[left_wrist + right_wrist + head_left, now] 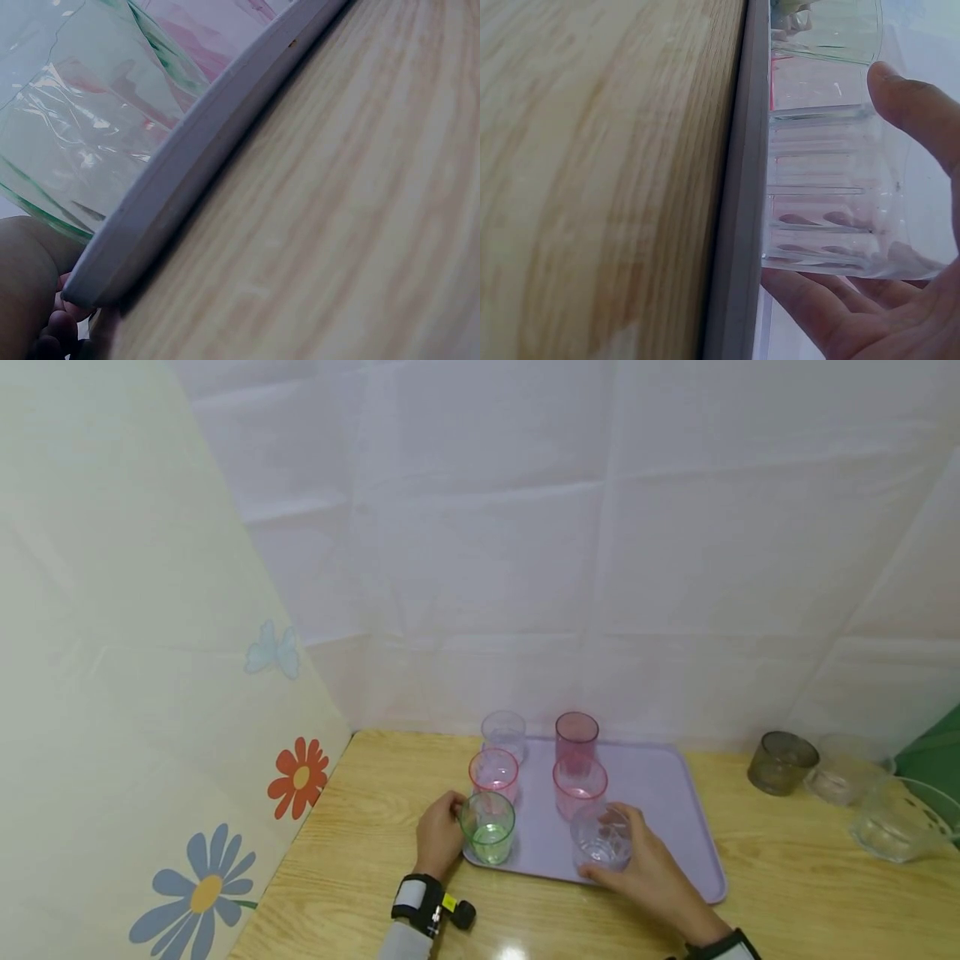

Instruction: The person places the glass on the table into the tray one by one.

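A clear glass [600, 839] stands at the front of the lilac tray [660, 810], with my right hand [648, 868] curled round it. The right wrist view shows the thumb [911, 105] on one side of this glass [817, 187] and the fingers [821, 307] on the other. My left hand [441, 835] is at the tray's left edge, close beside a green glass [489, 835]. In the left wrist view, its fingers [64, 324] bend at the tray's corner [97, 281]; the green glass partly hides the contact in the head view.
Behind stand two pink glasses [493, 774] [580, 793], a dark red glass [577, 735] and a clear glass [504, 733]. On the wooden table [750, 860] to the right are a smoky glass [782, 767] and clear glass pieces [892, 827]. White cloth [480, 527] hangs behind.
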`<action>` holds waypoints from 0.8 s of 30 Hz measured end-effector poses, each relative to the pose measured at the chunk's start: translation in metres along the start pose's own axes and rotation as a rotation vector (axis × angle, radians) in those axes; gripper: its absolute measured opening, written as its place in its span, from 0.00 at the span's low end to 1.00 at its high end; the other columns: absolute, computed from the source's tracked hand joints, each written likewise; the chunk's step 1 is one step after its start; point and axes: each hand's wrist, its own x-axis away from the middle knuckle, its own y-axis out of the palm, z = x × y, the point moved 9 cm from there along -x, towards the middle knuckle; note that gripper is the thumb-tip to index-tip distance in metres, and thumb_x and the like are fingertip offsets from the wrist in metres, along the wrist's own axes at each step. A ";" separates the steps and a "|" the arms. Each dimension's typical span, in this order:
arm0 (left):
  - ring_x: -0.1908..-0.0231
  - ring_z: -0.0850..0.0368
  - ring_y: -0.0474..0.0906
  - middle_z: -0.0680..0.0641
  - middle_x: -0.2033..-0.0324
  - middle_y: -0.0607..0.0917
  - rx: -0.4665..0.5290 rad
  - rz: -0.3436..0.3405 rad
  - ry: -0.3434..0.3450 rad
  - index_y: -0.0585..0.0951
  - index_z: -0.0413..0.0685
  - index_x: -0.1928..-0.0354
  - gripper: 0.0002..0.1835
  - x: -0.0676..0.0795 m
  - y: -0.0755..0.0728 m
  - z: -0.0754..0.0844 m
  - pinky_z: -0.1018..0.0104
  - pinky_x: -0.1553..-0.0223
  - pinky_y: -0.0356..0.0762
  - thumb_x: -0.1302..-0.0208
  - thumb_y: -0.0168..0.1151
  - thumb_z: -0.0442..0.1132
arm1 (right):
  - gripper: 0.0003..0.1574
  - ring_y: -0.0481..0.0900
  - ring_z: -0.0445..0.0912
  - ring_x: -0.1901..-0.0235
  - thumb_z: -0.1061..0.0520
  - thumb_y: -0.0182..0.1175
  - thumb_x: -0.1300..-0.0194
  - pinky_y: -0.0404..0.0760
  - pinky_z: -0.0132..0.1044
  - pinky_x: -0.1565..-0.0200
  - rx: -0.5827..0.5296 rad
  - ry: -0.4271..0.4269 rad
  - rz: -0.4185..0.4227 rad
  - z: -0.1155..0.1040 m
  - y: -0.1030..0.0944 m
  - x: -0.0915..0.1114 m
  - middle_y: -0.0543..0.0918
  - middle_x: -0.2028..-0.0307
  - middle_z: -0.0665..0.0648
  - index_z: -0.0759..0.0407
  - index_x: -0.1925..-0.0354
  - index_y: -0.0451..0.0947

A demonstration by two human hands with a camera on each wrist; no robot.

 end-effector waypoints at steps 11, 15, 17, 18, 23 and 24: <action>0.69 0.60 0.75 0.52 0.70 0.83 0.002 -0.007 -0.009 0.86 0.47 0.61 0.06 0.001 0.000 0.002 0.65 0.65 0.73 0.38 0.67 0.30 | 0.62 0.82 0.66 0.40 0.45 0.87 0.53 0.76 0.67 0.37 -0.007 -0.030 0.028 -0.005 0.004 -0.002 0.84 0.41 0.67 0.66 0.32 0.63; 0.69 0.59 0.75 0.52 0.70 0.83 0.004 -0.012 -0.020 0.86 0.47 0.61 0.06 0.001 0.000 0.002 0.64 0.65 0.73 0.37 0.66 0.30 | 0.63 0.81 0.67 0.39 0.44 0.87 0.53 0.75 0.68 0.37 -0.012 -0.024 0.029 -0.005 0.007 -0.003 0.84 0.41 0.68 0.66 0.31 0.63; 0.69 0.59 0.75 0.52 0.70 0.83 0.003 -0.010 -0.019 0.86 0.46 0.61 0.06 0.001 0.000 0.002 0.64 0.65 0.73 0.38 0.66 0.30 | 0.63 0.81 0.68 0.39 0.45 0.87 0.53 0.75 0.69 0.37 -0.012 -0.025 0.035 -0.005 0.008 -0.003 0.84 0.41 0.69 0.66 0.31 0.63; 0.69 0.59 0.76 0.52 0.70 0.83 0.002 -0.008 -0.018 0.86 0.47 0.61 0.06 0.001 0.000 0.002 0.64 0.65 0.73 0.38 0.66 0.30 | 0.63 0.81 0.68 0.39 0.45 0.87 0.54 0.75 0.68 0.37 -0.011 -0.027 0.038 -0.005 0.008 -0.003 0.84 0.41 0.69 0.67 0.32 0.63; 0.69 0.59 0.76 0.52 0.70 0.84 -0.001 -0.004 -0.015 0.86 0.47 0.61 0.05 0.000 -0.001 0.002 0.64 0.65 0.73 0.37 0.66 0.31 | 0.63 0.81 0.69 0.39 0.45 0.87 0.53 0.75 0.69 0.37 -0.010 -0.025 0.043 -0.006 0.009 -0.004 0.84 0.41 0.70 0.67 0.31 0.62; 0.69 0.59 0.76 0.52 0.70 0.84 -0.001 -0.003 -0.018 0.86 0.47 0.61 0.05 0.001 -0.001 0.001 0.64 0.65 0.73 0.37 0.66 0.31 | 0.63 0.81 0.69 0.39 0.45 0.87 0.53 0.75 0.69 0.37 -0.009 -0.025 0.044 -0.006 0.009 -0.005 0.84 0.41 0.70 0.67 0.31 0.62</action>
